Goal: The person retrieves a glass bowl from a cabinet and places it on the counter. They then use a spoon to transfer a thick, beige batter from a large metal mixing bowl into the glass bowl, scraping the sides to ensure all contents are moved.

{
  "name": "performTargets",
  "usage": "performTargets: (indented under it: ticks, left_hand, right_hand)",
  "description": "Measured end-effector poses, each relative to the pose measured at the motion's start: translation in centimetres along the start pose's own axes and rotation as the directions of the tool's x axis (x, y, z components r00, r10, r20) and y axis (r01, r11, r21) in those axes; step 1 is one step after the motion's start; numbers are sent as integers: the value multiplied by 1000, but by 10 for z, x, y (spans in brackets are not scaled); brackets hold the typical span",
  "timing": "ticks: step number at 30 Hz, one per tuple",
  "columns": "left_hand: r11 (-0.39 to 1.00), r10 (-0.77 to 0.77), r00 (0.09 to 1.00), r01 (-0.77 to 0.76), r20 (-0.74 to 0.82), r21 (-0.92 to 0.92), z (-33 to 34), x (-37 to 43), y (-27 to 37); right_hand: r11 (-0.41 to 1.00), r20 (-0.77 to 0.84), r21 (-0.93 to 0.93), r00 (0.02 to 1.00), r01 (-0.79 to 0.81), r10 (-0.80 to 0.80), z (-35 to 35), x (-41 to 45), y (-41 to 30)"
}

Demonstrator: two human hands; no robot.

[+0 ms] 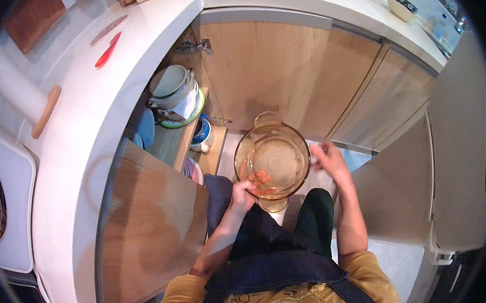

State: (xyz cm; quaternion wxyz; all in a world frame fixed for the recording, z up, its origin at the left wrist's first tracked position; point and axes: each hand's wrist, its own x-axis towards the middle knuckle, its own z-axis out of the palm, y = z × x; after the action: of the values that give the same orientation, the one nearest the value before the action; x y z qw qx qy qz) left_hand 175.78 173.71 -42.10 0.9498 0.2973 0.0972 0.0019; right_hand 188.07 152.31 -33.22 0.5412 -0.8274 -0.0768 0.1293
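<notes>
My left hand grips the near-left rim of an amber glass casserole pot with two loop handles. The fingers show through the clear glass from beneath. The pot is held in front of the open corner cupboard, above the floor, with its round interior facing up. Beside the pot's right rim is my right hand, its fingers partly curled and blurred. Whether it touches the glass I cannot tell.
Stacked pots and plates stand on the cupboard shelf, with a blue-and-white container lower down. An open wooden door is at left. The white countertop curves around, bearing red-handled scissors and a paper towel roll.
</notes>
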Motion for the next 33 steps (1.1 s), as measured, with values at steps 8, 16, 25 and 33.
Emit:
performTargets:
  ticks: [8, 16, 25, 33]
  left_hand:
    - [980, -198, 980, 197, -25, -39, -37, 1, 0]
    - [966, -254, 938, 258, 237, 15, -43, -4, 25]
    - [899, -424, 852, 357, 306, 254, -59, -17, 18]
    - [882, -460, 826, 383, 325, 274, -46, -92, -10]
  right_hand:
    - [795, -629, 65, 644, 603, -437, -56, 190, -117]
    - [893, -812, -150, 463, 425, -357, -48, 237, -167]
    - [650, -700, -97, 413, 754, -583, 5, 94, -145]
    - [413, -245, 88, 421, 907, -873, 66, -64, -161]
